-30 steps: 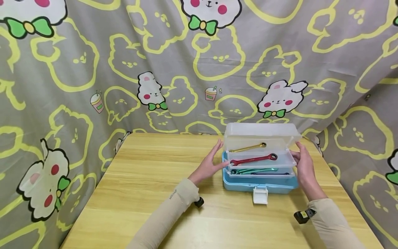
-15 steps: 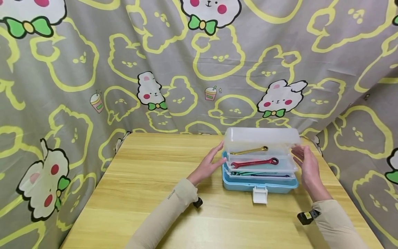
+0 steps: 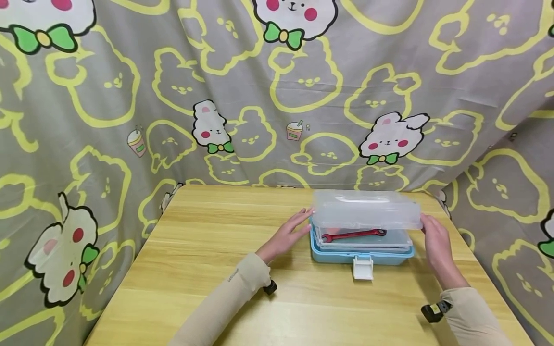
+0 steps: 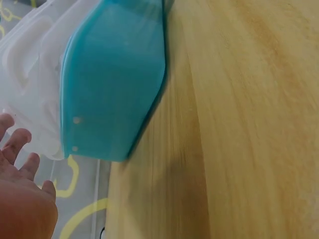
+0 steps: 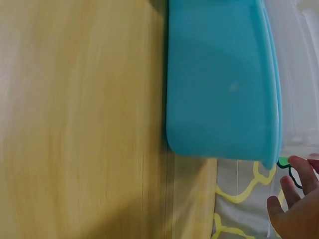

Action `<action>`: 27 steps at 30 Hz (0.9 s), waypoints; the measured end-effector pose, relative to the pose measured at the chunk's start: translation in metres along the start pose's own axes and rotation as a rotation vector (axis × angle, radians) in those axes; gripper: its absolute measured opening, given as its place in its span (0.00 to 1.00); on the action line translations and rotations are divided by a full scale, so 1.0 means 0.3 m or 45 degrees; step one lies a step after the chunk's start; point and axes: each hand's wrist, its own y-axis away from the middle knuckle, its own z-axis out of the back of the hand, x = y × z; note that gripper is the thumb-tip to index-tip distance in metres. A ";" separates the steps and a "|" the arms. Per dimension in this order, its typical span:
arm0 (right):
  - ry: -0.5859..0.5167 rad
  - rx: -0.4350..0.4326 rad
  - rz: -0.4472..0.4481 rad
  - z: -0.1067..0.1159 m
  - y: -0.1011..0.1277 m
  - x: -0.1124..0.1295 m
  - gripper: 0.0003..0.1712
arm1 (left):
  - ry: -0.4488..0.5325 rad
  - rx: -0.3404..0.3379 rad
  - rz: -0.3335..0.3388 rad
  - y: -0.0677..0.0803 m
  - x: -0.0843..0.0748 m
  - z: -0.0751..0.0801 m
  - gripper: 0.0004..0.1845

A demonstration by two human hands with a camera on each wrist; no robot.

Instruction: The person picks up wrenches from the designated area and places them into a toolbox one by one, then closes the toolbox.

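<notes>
1. We find a blue toolbox (image 3: 361,254) standing on the wooden table (image 3: 207,250), right of centre and toward the far edge, with its white latch (image 3: 362,267) hanging at the front.
2. Its clear lid (image 3: 367,209) sits nearly level above the base but not fully down; through the gap we see a red wrench (image 3: 352,234) lying in a clear tray (image 3: 368,242).
3. The left hand (image 3: 287,234) lies at the box's left end, fingers straight and spread, tips at the lid's corner. It grips nothing; we cannot tell if it touches.
4. The right hand (image 3: 437,242) is at the box's right end, fingers extended toward the lid's edge, closed round nothing. Contact is not clear from the head view.
5. The wrist views show the blue base (image 4: 112,79) close beside each hand, fingers (image 5: 299,194) loosely parted.
6. A printed rabbit-pattern cloth (image 3: 130,96) hangs behind the table.
</notes>
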 end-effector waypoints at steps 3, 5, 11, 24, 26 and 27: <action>0.129 0.004 0.012 0.008 0.008 -0.004 0.19 | -0.009 0.002 0.001 0.005 -0.002 0.001 0.28; 0.185 0.013 0.011 0.013 0.013 -0.005 0.19 | -0.016 0.003 0.001 0.009 -0.004 0.002 0.28; 0.262 0.045 0.013 0.023 0.018 -0.011 0.18 | 0.001 0.017 0.005 0.020 -0.001 -0.002 0.29; 0.106 0.059 0.036 0.026 0.021 -0.046 0.26 | -0.032 0.025 -0.017 0.025 0.025 0.001 0.29; 0.072 0.080 0.035 0.026 0.021 -0.053 0.26 | -0.028 0.024 -0.022 0.026 0.028 0.002 0.30; 0.046 0.097 0.033 0.027 0.023 -0.057 0.26 | -0.030 0.023 -0.026 0.027 0.030 0.003 0.30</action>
